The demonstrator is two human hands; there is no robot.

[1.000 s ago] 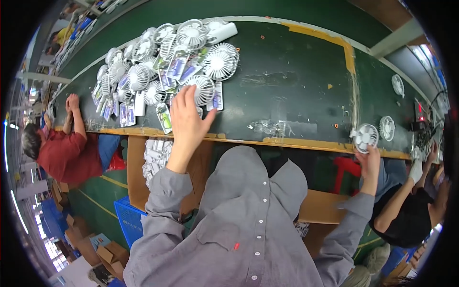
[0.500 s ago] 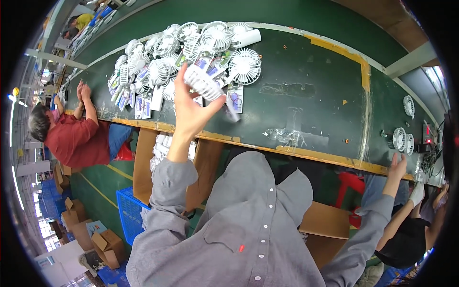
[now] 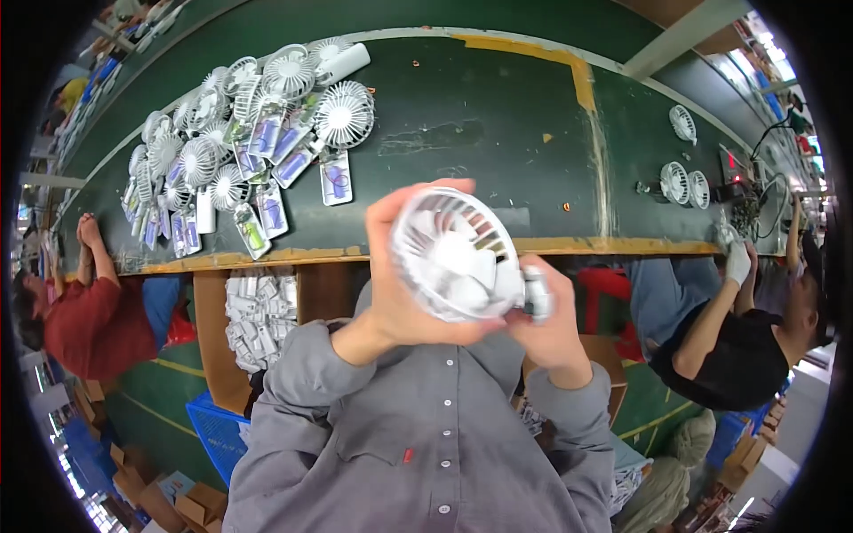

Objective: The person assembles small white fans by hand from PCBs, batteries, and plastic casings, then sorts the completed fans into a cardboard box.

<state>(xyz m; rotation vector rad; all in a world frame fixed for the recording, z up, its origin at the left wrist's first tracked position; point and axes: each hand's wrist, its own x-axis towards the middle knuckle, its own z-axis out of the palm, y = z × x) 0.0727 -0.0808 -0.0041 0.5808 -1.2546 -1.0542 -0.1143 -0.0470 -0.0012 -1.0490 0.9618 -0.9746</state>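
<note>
Fan (image 3: 455, 255) of white plastic, round, slim-ribbed cage over broad smooth blades, held above the workbench's (image 3: 498, 160) near edge. Clasped around its rim by the left hand (image 3: 389, 302), thumb and fingers spread; gripped at its side by the right hand (image 3: 558, 333), around a stubby pale part (image 3: 538, 293), perhaps its neck, too blurred for certainty.

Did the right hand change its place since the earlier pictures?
Yes, leftward: the right hand was right of the pale strip on the table; now it is left of it.
</note>
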